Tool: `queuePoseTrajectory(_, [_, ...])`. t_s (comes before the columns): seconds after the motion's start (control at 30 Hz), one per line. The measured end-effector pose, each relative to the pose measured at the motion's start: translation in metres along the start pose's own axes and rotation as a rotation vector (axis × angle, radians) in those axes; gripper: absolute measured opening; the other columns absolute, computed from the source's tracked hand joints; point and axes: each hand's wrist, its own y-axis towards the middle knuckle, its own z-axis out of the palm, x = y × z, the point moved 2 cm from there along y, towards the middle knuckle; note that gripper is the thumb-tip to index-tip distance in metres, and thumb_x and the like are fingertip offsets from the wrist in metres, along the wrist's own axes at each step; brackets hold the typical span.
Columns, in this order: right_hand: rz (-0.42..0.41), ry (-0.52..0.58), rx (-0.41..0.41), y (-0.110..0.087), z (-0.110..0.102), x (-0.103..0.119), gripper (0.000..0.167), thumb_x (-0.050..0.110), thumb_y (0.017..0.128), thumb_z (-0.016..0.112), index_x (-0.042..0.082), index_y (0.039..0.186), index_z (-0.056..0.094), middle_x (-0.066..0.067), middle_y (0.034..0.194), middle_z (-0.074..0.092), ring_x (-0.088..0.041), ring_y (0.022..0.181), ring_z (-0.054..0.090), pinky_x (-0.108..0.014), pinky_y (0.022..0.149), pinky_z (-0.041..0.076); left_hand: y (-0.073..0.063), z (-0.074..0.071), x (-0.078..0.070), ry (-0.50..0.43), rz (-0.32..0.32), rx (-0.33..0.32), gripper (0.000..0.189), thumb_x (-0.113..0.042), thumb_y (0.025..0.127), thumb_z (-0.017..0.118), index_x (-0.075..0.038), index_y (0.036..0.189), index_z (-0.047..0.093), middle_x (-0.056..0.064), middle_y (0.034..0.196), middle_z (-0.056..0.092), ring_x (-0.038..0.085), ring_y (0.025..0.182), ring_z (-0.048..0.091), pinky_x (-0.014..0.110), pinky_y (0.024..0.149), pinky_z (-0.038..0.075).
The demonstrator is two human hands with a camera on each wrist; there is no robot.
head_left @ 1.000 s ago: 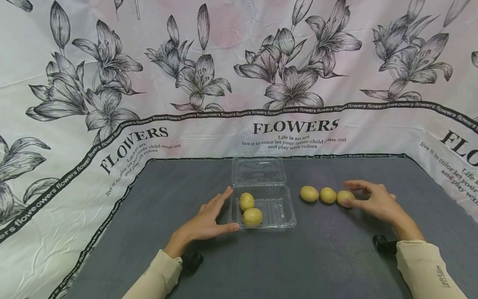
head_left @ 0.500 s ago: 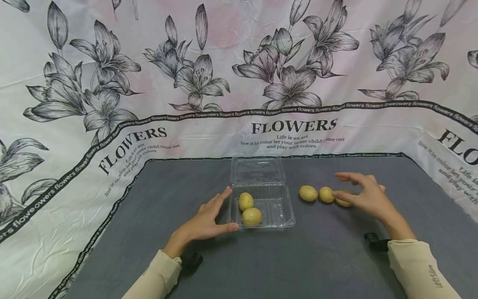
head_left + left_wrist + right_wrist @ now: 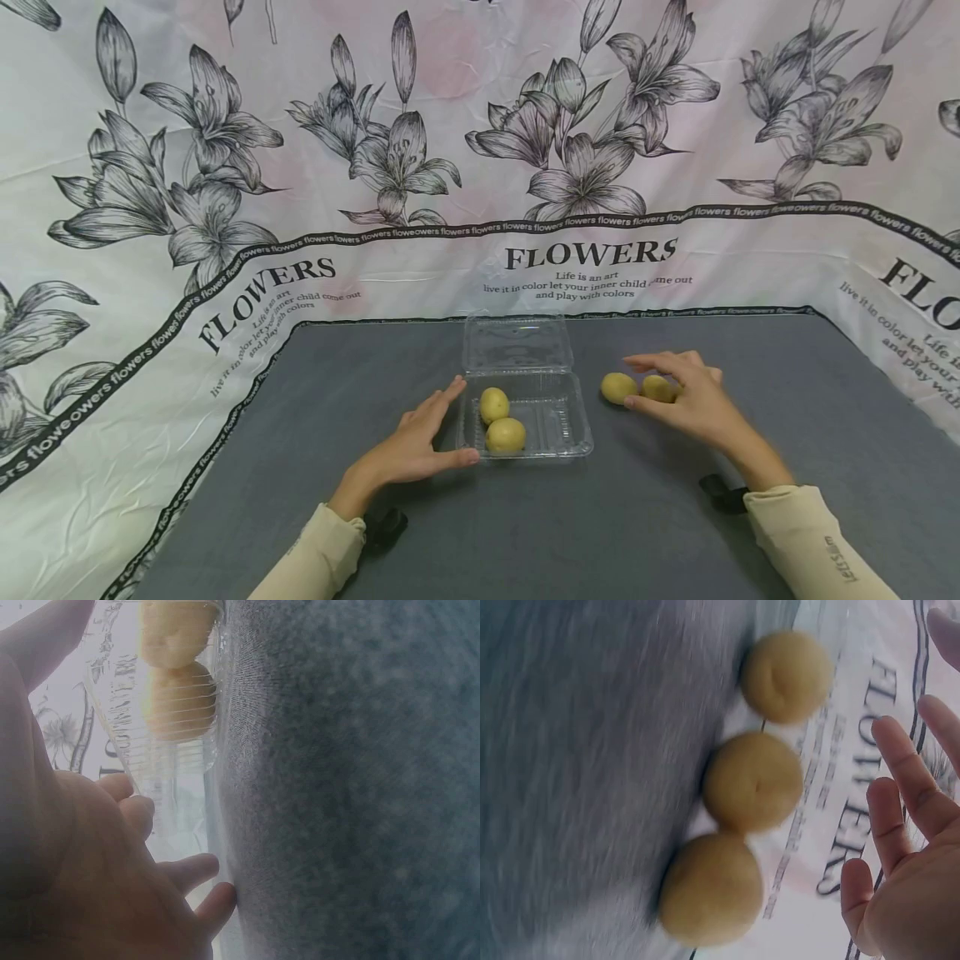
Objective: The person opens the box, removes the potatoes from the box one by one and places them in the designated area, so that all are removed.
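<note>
A clear plastic clamshell box (image 3: 555, 417) lies on the grey table with its lid (image 3: 517, 343) folded back. Inside, at its left, two yellow potatoes (image 3: 506, 435) sit one behind the other. My left hand (image 3: 412, 450) rests against the box's left side, fingers spread, thumb at the front left corner. My right hand (image 3: 697, 402) hovers over a row of potatoes right of the box, its fingers apart and holding nothing. The leftmost potato (image 3: 618, 388) and the middle one (image 3: 657, 389) show beside it. In the right wrist view three potatoes (image 3: 754, 782) are visible.
Grey cloth (image 3: 600, 517) covers the table. Behind it hangs a white curtain (image 3: 420, 275) printed with flowers and lettering. A dark strap (image 3: 723, 493) sits at my right wrist.
My right hand has left the rightmost potato and moved left along the row, over the middle one. The left hand and box have stayed put.
</note>
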Motion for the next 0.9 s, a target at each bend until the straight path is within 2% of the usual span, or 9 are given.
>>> queuePoseTrajectory(0.1, [-0.028, -0.009, 0.009, 0.002, 0.008, 0.01, 0.05, 0.023, 0.078, 0.09, 0.018, 0.125, 0.071, -0.009, 0.122, 0.072, -0.022, 0.1, 0.045, -0.043, 0.082, 0.019, 0.0, 0.0, -0.001, -0.004, 0.001, 0.006, 0.104, -0.058, 0.09, 0.071, -0.03, 0.166, 0.005, -0.009, 0.173, 0.001, 0.034, 0.161, 0.004, 0.07, 0.121, 0.006])
queuePoseTrajectory(0.3, [-0.093, 0.068, 0.036, 0.007, 0.021, 0.025, 0.05, 0.016, 0.077, 0.09, 0.018, 0.124, 0.072, -0.009, 0.119, 0.072, -0.027, 0.098, 0.046, -0.043, 0.082, 0.017, 0.0, 0.0, -0.001, 0.001, -0.001, 0.006, 0.104, -0.058, 0.09, 0.07, -0.032, 0.166, 0.004, -0.009, 0.173, 0.0, 0.034, 0.161, 0.004, 0.07, 0.121, 0.007])
queuePoseTrajectory(0.5, [-0.146, 0.061, 0.076, 0.013, 0.034, 0.04, 0.05, 0.018, 0.077, 0.09, 0.016, 0.124, 0.072, -0.005, 0.117, 0.073, -0.019, 0.102, 0.047, -0.043, 0.083, 0.019, 0.0, 0.001, -0.001, 0.002, -0.005, 0.004, 0.105, -0.058, 0.09, 0.071, -0.031, 0.166, 0.005, -0.009, 0.173, 0.001, 0.034, 0.161, 0.004, 0.07, 0.121, 0.007])
queuePoseTrajectory(0.9, [-0.155, 0.095, 0.183, 0.02, 0.06, 0.06, 0.05, 0.021, 0.079, 0.089, 0.019, 0.126, 0.072, -0.002, 0.112, 0.074, -0.024, 0.099, 0.051, -0.041, 0.085, 0.023, 0.0, 0.001, 0.001, 0.003, 0.003, 0.005, 0.104, -0.057, 0.09, 0.07, -0.031, 0.166, 0.003, -0.01, 0.173, 0.0, 0.034, 0.161, 0.004, 0.069, 0.122, 0.006])
